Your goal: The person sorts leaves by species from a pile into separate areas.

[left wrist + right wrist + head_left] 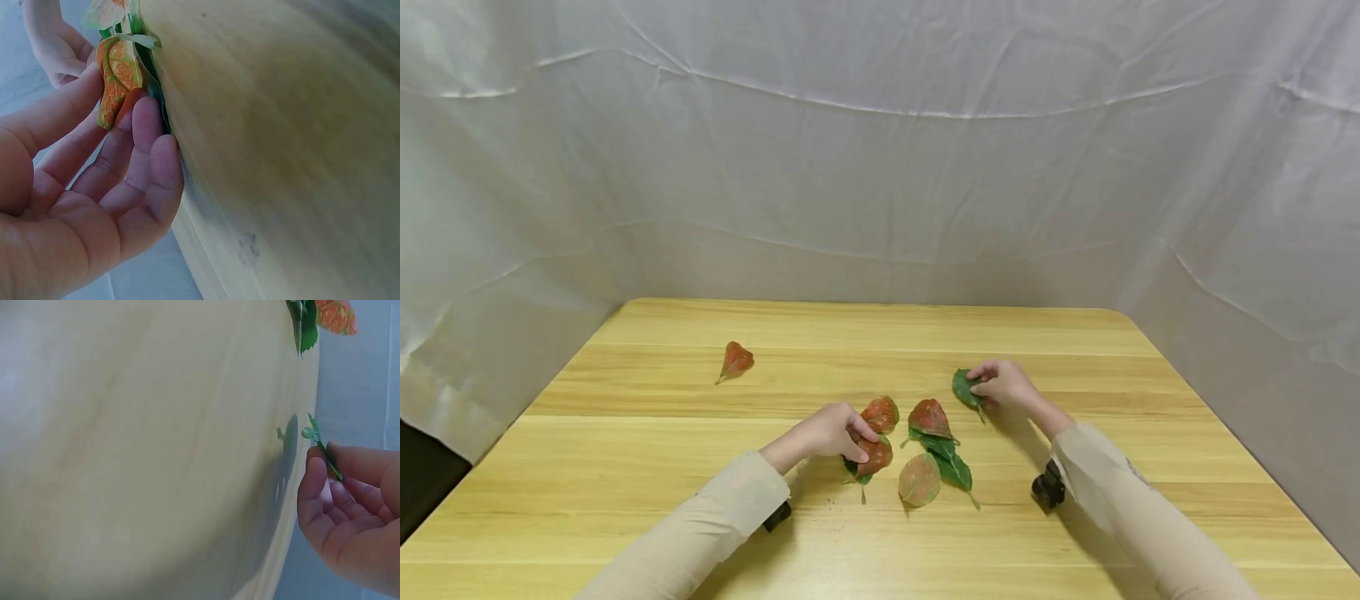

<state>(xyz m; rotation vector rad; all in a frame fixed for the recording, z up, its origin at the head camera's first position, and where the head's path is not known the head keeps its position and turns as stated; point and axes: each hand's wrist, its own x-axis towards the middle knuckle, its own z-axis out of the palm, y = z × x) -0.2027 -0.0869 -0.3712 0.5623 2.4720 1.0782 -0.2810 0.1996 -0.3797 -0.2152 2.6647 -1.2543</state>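
My left hand (835,431) pinches a red leaf with green edging (877,457) between thumb and fingers, just over the table. Part of a green leaf (863,478) shows beneath it, and another red leaf (881,413) lies right behind. In the left wrist view the orange-red leaf (127,65) is at the fingertips. Farther right, my right hand (1009,387) pinches a green leaf (963,387) with its stem toward me. That leaf (315,430) appears nearly edge-on in the right wrist view, raised off the table above its shadow.
Between the hands lie a dark red leaf (930,417), green leaves (953,469) partly overlapping, and a pale reddish-green round leaf (920,480). A single red leaf (737,360) lies far left on the wooden table (625,467). White sheeting (880,183) hangs behind and at both sides.
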